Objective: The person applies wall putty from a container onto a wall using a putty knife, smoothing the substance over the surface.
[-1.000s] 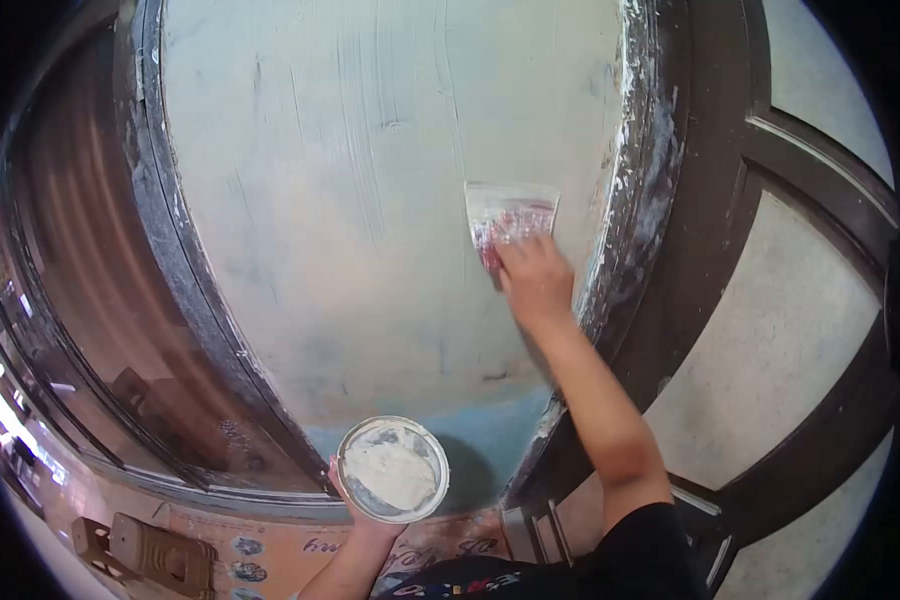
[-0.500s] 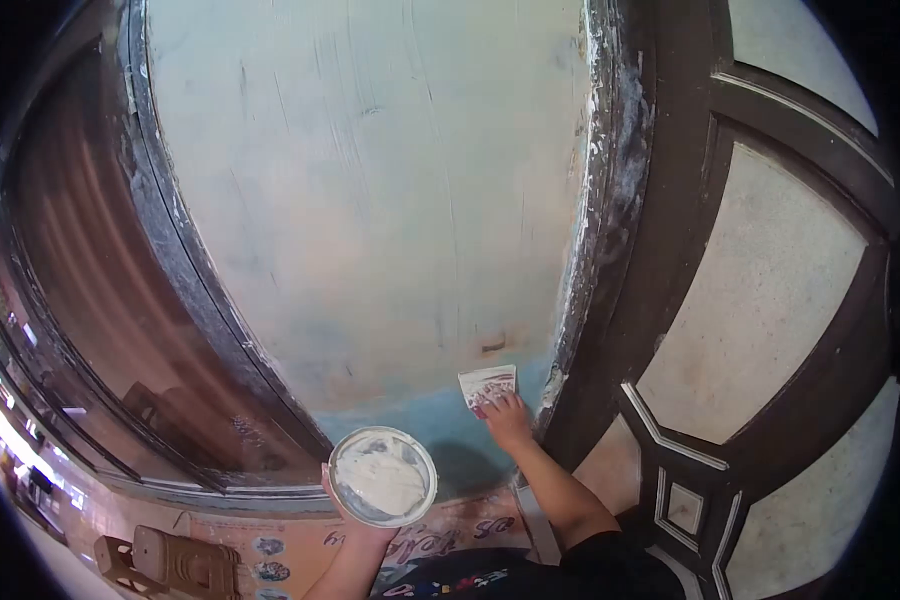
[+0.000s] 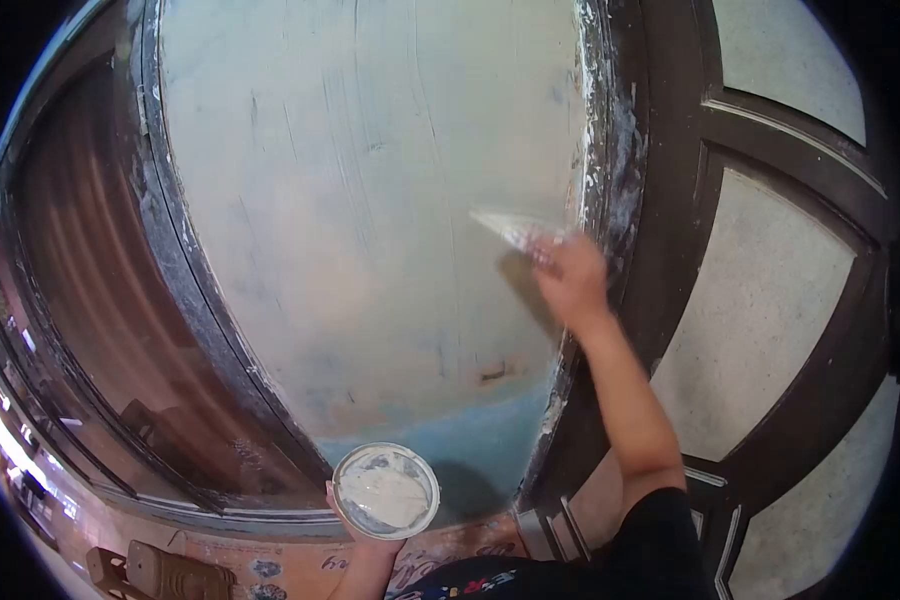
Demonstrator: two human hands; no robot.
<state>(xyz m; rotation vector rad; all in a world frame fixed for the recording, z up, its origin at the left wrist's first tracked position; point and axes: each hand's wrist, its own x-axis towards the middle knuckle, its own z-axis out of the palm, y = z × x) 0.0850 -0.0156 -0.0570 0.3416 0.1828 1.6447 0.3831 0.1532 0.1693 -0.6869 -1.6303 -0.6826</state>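
Observation:
My right hand [image 3: 578, 282] is closed around a putty knife [image 3: 510, 228], blurred by motion, whose wide whitish blade points left. The blade is at the right part of the wall panel [image 3: 370, 270], around mid-height, and a shadow falls below it. Low in the view, my left hand [image 3: 374, 548] supports a round tub [image 3: 432, 512] from beneath and the left side. White putty [image 3: 388, 492] lies spread inside the tub, with grey patches of the bottom showing. The panel is pale and streaked, turning blue along its lower part.
On the right stands a dark brown door [image 3: 690, 250] with pale panels. A chipped, white-smeared frame [image 3: 592, 120] borders the wall. A glass window [image 3: 80, 270] with a brown curtain is on the left. Brown plastic stools [image 3: 175, 572] stand at the lower left, near a printed orange sheet [image 3: 290, 562].
My right hand has risen with the putty knife from the blue lower part to mid-height on the panel. The tub in my left hand sits slightly lower in view.

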